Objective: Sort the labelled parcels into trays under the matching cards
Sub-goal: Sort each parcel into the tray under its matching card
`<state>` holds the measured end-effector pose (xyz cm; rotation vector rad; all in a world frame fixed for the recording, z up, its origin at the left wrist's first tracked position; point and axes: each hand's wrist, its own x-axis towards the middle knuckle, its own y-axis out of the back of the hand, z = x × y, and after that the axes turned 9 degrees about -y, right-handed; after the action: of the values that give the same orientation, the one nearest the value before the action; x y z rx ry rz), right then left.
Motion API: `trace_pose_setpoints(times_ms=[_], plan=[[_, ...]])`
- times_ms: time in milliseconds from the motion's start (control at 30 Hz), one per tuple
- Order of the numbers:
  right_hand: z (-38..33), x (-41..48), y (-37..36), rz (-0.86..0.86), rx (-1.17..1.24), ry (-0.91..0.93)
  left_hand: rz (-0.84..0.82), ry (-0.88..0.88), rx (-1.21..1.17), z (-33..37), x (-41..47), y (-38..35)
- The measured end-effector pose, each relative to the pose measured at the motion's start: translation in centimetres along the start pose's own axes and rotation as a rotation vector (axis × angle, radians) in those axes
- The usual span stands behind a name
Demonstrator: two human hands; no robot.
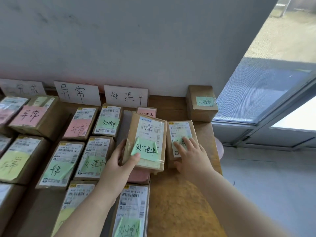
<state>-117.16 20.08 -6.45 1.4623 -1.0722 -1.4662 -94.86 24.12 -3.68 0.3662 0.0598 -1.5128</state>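
Three white cards lean on the wall [136, 40] at the back of the wooden table [179, 202]: the 完成 card [22, 88], half out of sight, the 异常 card [77, 93], and the 处理中 card [126, 96], which I take as my mark.

Four parcels with 异常 notes lie left of that mark and nearer to me: the yellow-noted parcel [20, 159], the pink-noted box [34, 117], the green-noted parcel [59, 165] and the second pink parcel [80, 124]. Others at the far left edge are too blurred to read.

Under the mark's left end, two green 处理中 parcels lie one behind the other, the rear parcel [108, 120] and the middle parcel [94, 158]; a third, the near parcel [131, 211], sits at the table's front.

Straight in front of the mark, the left hand [118, 161] grips the held parcel [147, 142], fingers curled round its left edge and thumb on its green 处理中 note. This parcel hides most of a pink-noted one [147, 112] behind it and a pink surface [138, 177] beneath; tray or parcel, I cannot tell.

Just beside it on the right, the right hand [189, 151] lies flat on the neighbour parcel [181, 129], fingers straight and slightly apart, covering its green note.

Right of the mark, against the wall, stands one brown box [201, 103] with a green 处理中 note. Beyond the table is a glass door [265, 100].
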Motion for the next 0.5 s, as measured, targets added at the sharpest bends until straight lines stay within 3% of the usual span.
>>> trace_pose_setpoints(times_ms=[500], plan=[[4.1, -9.7, -2.3, -0.057, 0.101, -0.069, -0.120, 0.043, 0.080, 0.0, -4.7, -5.1]])
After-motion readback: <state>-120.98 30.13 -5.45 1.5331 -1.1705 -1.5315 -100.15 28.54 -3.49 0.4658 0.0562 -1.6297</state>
